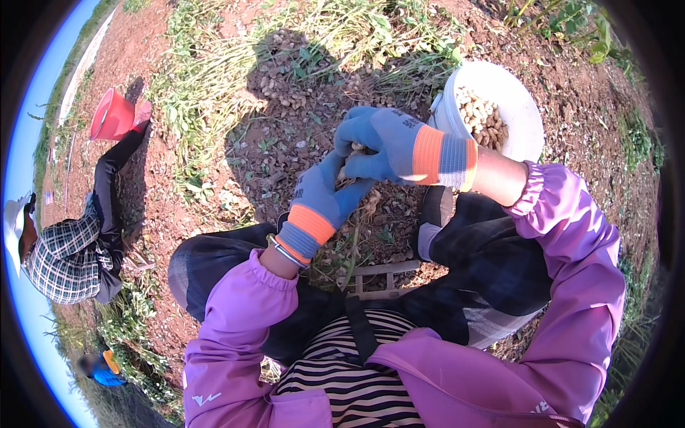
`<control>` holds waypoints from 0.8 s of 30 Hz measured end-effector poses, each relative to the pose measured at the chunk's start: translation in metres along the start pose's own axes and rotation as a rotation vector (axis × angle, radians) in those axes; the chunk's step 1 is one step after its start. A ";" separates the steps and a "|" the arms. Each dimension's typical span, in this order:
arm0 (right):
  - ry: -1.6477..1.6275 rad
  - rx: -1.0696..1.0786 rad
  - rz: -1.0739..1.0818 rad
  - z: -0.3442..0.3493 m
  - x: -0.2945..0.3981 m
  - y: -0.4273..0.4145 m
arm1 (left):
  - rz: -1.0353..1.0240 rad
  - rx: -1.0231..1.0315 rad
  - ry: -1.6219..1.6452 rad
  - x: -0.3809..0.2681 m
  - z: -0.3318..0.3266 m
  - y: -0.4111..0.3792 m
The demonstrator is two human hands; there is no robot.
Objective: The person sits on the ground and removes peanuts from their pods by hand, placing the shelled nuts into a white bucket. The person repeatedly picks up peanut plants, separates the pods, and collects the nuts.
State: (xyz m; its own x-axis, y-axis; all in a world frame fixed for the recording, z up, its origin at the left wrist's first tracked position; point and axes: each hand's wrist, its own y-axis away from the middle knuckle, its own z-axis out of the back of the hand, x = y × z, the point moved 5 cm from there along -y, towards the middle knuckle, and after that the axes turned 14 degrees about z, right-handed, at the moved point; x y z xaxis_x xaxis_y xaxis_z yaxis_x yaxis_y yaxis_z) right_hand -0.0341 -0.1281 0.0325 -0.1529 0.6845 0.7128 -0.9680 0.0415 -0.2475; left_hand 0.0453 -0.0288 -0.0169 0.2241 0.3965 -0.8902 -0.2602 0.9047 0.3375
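Both my hands wear blue rubber-coated gloves with orange and blue cuffs and meet over the shaded soil. My left hand [326, 195] closes around the root end of a peanut plant [369, 206], whose stems hang down towards my lap. My right hand [382, 144] curls its fingers over peanut pods at the same cluster, which the gloves partly hide. Beside my right wrist stands a white plastic bucket [527, 115] with peanuts in their shells [481, 120] in it. A heap of peanuts [283, 91] lies on the ground beyond my hands.
Pulled peanut plants [214, 69] lie in a long row across the reddish soil. A slatted wooden or plastic piece [382, 278] shows between my legs. At the left a person in a checked shirt [64, 251] sits near a red bucket [112, 115]; another person [104, 372] is farther off.
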 end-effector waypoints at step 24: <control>-0.134 -0.010 -0.041 -0.003 0.019 -0.008 | 0.181 0.249 0.440 0.014 0.005 0.001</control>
State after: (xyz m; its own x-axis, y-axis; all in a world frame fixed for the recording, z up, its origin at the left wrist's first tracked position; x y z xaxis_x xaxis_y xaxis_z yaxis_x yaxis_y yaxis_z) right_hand -0.0287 -0.1134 0.0464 -0.1388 0.5784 0.8038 -0.9720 0.0757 -0.2223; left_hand 0.0524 -0.0214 -0.0272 -0.2326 0.4949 -0.8372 -0.0150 0.8589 0.5119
